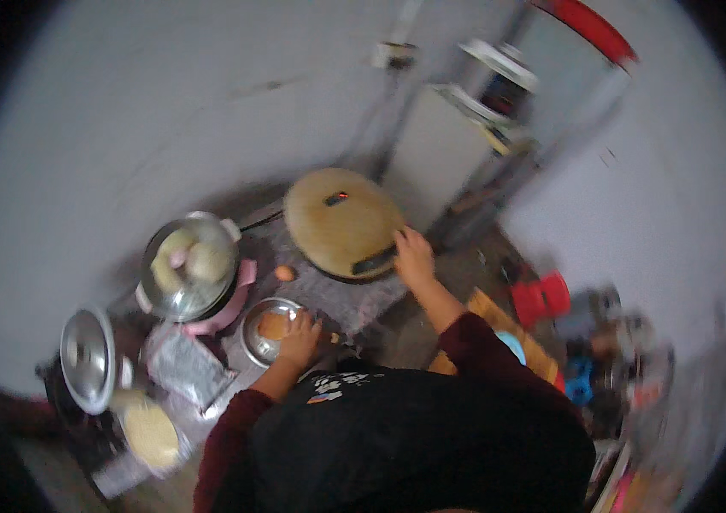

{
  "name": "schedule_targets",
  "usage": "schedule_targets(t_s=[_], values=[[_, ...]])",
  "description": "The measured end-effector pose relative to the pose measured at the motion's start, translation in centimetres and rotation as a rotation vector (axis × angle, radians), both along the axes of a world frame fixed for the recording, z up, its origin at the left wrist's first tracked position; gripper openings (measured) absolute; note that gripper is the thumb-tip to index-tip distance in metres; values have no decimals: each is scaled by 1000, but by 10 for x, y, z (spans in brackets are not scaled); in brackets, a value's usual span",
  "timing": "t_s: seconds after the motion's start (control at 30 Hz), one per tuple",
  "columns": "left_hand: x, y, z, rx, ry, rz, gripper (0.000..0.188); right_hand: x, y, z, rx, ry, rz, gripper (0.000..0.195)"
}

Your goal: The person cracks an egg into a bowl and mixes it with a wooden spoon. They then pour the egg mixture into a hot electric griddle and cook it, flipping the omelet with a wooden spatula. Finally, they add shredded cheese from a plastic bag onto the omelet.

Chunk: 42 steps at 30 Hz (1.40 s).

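Observation:
My right hand (415, 261) touches the right edge of a round beige electric griddle (350, 224), beside the dark handle on its lid. The lid is down, and a small red light glows near its far side. My left hand (300, 336) lies over the right rim of a shallow metal bowl (252, 343) holding something orange-brown. Blur hides whether its fingers grip the rim. A brown egg (285, 273) rests on the table between bowl and griddle.
A pink electric pot (234, 308) with a glass-lidded steamer (190, 266) of pale rounded food stands left. Nearby are a plastic bag (186, 365), a metal lid (86, 359) and a container of yellowish contents (151, 436). Right are a wooden board (488, 311) and a red container (541, 298).

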<state>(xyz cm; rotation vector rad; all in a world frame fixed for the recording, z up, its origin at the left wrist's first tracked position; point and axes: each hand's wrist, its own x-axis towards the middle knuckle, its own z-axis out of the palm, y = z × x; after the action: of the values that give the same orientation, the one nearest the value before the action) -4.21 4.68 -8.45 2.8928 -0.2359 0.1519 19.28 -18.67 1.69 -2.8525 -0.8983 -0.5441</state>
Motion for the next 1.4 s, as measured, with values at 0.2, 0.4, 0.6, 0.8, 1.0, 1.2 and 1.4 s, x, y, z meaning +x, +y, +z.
schedule_targets(t_s=[0.2,0.4,0.6,0.8,1.0,1.2,1.4], values=[[-11,11,-2,75,212,90,45,69,10,-37,-284,-31,530,18],[-35,-12,-4,21,194,273,59,93,40,59,-639,50,693,16],[-23,-33,0,15,183,522,64,184,134,191,-575,-104,767,30],[-15,-35,3,-17,181,530,64,279,268,233,-556,67,534,20],[-22,-43,-11,2,187,569,61,314,322,241,-448,-138,780,20],[-25,-53,-18,26,143,580,53,211,296,302,-627,-42,447,28],[-6,-47,-18,126,127,503,33,202,258,287,-282,73,714,39]])
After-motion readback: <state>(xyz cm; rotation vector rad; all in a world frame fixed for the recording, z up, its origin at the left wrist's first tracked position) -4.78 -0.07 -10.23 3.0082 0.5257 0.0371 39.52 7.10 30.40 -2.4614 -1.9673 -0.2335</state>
